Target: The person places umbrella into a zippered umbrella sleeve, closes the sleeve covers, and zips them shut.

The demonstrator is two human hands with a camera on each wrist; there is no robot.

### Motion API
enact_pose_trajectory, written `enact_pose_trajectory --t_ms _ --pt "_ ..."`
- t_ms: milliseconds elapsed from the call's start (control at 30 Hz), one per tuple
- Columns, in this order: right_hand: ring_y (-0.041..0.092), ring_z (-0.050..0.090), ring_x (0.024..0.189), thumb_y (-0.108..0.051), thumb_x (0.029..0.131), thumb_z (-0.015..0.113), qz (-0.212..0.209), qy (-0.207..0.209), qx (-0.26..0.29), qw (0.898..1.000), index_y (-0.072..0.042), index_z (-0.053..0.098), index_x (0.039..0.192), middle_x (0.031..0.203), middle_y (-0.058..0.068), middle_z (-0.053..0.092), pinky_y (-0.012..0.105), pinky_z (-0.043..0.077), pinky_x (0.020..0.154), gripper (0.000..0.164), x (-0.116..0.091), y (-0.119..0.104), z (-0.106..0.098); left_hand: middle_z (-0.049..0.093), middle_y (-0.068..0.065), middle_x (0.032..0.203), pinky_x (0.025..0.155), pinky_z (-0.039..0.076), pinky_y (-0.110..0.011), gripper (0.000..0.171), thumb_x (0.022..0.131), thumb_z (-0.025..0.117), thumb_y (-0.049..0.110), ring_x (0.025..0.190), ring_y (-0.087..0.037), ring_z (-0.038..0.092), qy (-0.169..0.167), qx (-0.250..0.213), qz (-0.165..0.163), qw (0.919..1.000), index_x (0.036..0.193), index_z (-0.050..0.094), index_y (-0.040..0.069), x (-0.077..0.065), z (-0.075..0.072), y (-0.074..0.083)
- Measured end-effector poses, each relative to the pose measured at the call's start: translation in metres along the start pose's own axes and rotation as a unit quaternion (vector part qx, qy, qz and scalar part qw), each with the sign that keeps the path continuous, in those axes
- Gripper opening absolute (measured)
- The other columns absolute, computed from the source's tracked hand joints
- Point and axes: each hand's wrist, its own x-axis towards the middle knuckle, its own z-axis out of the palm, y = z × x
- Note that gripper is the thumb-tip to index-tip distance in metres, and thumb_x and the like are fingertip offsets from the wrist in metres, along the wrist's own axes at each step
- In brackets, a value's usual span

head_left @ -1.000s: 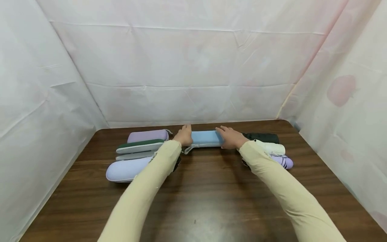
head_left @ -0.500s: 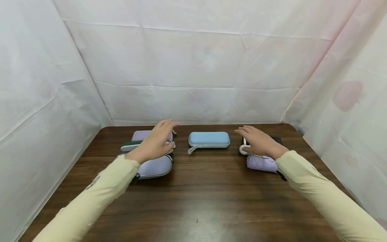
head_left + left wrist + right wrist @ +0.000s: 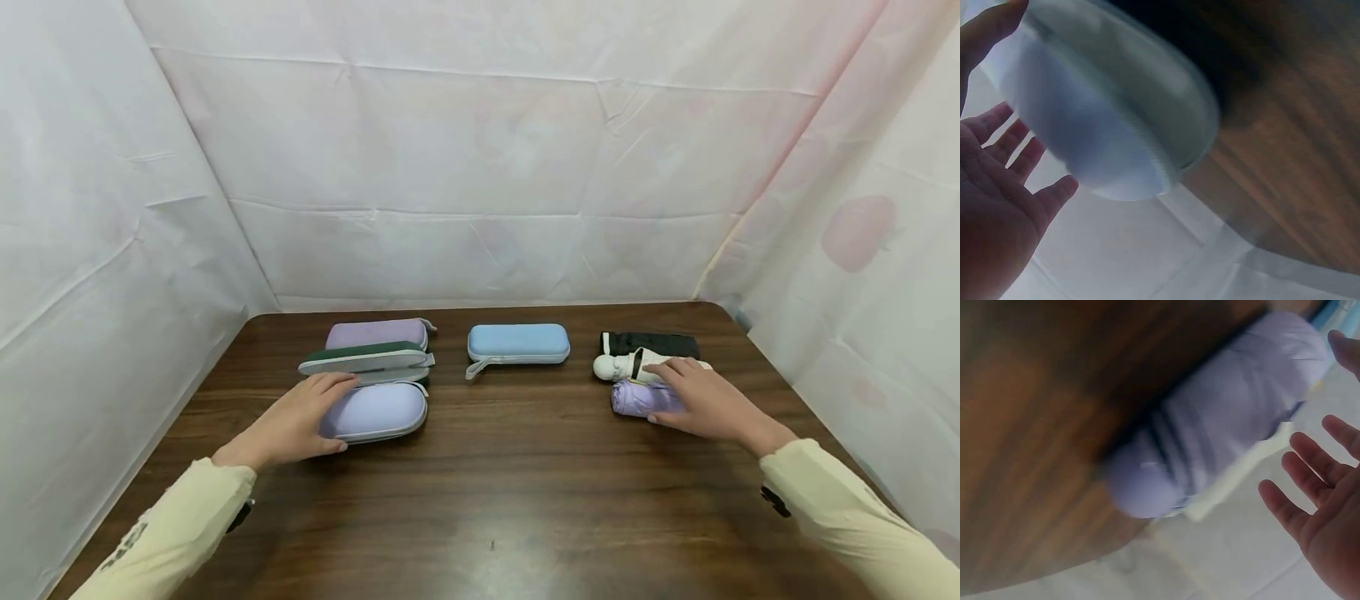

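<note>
My left hand [image 3: 296, 421] is at the left end of a lavender zip case [image 3: 386, 410], thumb in front and fingers spread over its far side. In the left wrist view the fingers [image 3: 1022, 150] are loosely bent beside the case's rounded top. On the right, my right hand [image 3: 708, 404] hovers over the right part of a folded lilac umbrella [image 3: 633, 398], covering some of it and of the white folded umbrella [image 3: 618, 367] behind. The right wrist view has the fingers [image 3: 1304, 469] spread apart from the lilac umbrella, with its dark stripes and rounded end.
Behind the lavender case lie a green and grey case [image 3: 367, 358], a grey one partly hidden, and a purple case [image 3: 375, 333]. A light blue zip case [image 3: 519, 342] with a strap lies at the back middle. A black folded umbrella [image 3: 656, 343] is at the back right. White sheeting [image 3: 480, 167] surrounds the table.
Both hands have left the light blue case and moved apart, then come nearer the body. The left reached the lavender case, the right the lilac umbrella. The blue case stays at the back middle.
</note>
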Motion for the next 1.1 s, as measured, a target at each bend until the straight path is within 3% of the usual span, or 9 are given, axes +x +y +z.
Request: enact_pose_trajectory --t_ms 267,400,533,767,1100 --pt "0.030 0.057 0.093 -0.028 0.068 0.085 -0.002 0.026 0.009 1.000 -0.001 0.057 0.124 0.105 0.011 0.057 0.051 0.047 0.073 0.068 -0.020 0.015 0.019 0.051 -0.016 0.130 0.097 0.034 -0.058 0.076 0.071 0.084 0.016 0.120 -0.035 0.045 0.019 0.006 -0.005 0.9998 0.135 0.047 -0.002 -0.013 0.009 -0.004" --pt "0.028 0.057 0.087 -0.025 0.063 0.088 -0.023 0.056 -0.015 0.998 -0.001 0.058 0.120 0.099 0.010 0.058 0.049 0.047 0.066 0.069 -0.020 0.020 0.028 0.052 -0.017 0.128 0.096 0.034 -0.058 0.074 0.071 0.084 0.015 0.119 -0.035 0.046 0.030 0.010 0.000 0.9995 0.133 0.048 -0.003 -0.013 0.011 -0.006" --pt "0.029 0.057 0.087 -0.019 0.059 0.089 -0.035 0.070 -0.033 0.996 0.001 0.059 0.117 0.097 0.010 0.058 0.048 0.047 0.067 0.068 -0.020 0.022 0.032 0.054 -0.017 0.126 0.096 0.036 -0.057 0.075 0.069 0.085 0.016 0.118 -0.035 0.048 0.031 0.009 -0.001 0.9995 0.132 0.050 -0.002 -0.009 0.011 -0.007" --pt "0.030 0.058 0.090 -0.014 0.062 0.088 -0.016 0.057 -0.037 0.998 0.000 0.058 0.117 0.099 0.011 0.059 0.048 0.047 0.073 0.064 -0.018 0.021 0.032 0.057 -0.016 0.123 0.089 0.044 -0.053 0.073 0.066 0.086 0.019 0.111 -0.034 0.054 0.024 -0.008 -0.024 0.9994 0.131 0.055 0.003 -0.006 0.008 -0.009" --pt "0.033 0.060 0.091 -0.016 0.065 0.087 0.018 0.029 -0.031 0.999 -0.001 0.058 0.119 0.102 0.014 0.062 0.050 0.048 0.072 0.063 -0.016 0.016 0.027 0.057 -0.009 0.122 0.081 0.047 -0.048 0.068 0.071 0.080 0.024 0.105 -0.023 0.053 0.010 -0.078 -0.056 0.9954 0.134 0.055 0.013 0.000 0.000 -0.010"
